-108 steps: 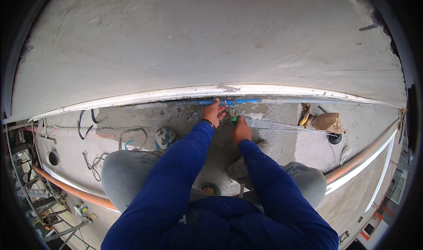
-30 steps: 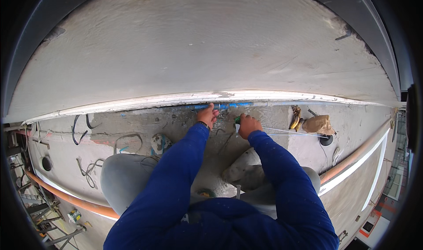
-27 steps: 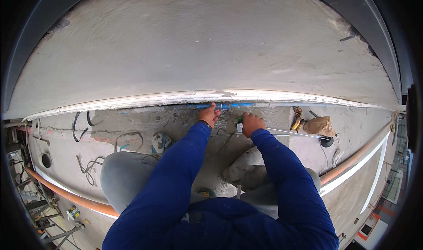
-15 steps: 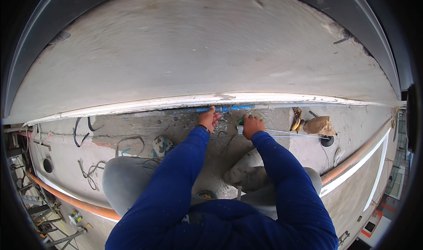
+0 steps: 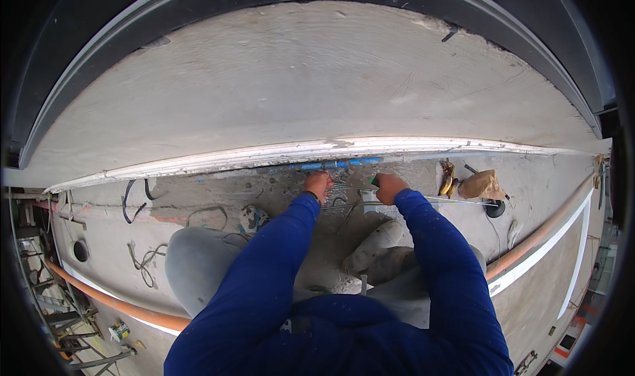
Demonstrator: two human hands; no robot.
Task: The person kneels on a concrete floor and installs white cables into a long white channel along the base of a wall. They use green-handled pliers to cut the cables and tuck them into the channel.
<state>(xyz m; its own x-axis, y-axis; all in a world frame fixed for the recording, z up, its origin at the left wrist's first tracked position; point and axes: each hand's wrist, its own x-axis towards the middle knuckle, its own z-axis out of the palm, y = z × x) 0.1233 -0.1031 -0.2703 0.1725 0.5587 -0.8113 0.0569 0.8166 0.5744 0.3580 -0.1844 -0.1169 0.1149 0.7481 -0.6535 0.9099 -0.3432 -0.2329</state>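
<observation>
My left hand (image 5: 319, 185) is closed, just below a blue pipe (image 5: 344, 164) at the foot of the wall. A thin pale wire (image 5: 456, 199) runs from its fingers to the right, toward a black round opening (image 5: 495, 208). My right hand (image 5: 392, 188) is a little to the right, wrapped round a green-handled tool (image 5: 376, 181); its working end cannot be made out. Beneath this hand lies a light grey patch or sheet (image 5: 376, 204) on the floor. The wire strands pass under my right hand and wrist.
A brown paper bag (image 5: 481, 185) and yellow-and-black gloves (image 5: 448, 179) lie at the right. Loose dark cables (image 5: 147, 263) and a round floor hole (image 5: 81, 250) are at the left. Orange pipes (image 5: 119, 300) run behind me. The white ledge (image 5: 264, 153) borders the wall.
My left hand has drawn back from the blue pipe, its fingers now closed. My right hand has shifted slightly right with the green-handled tool. The view has tilted a little.
</observation>
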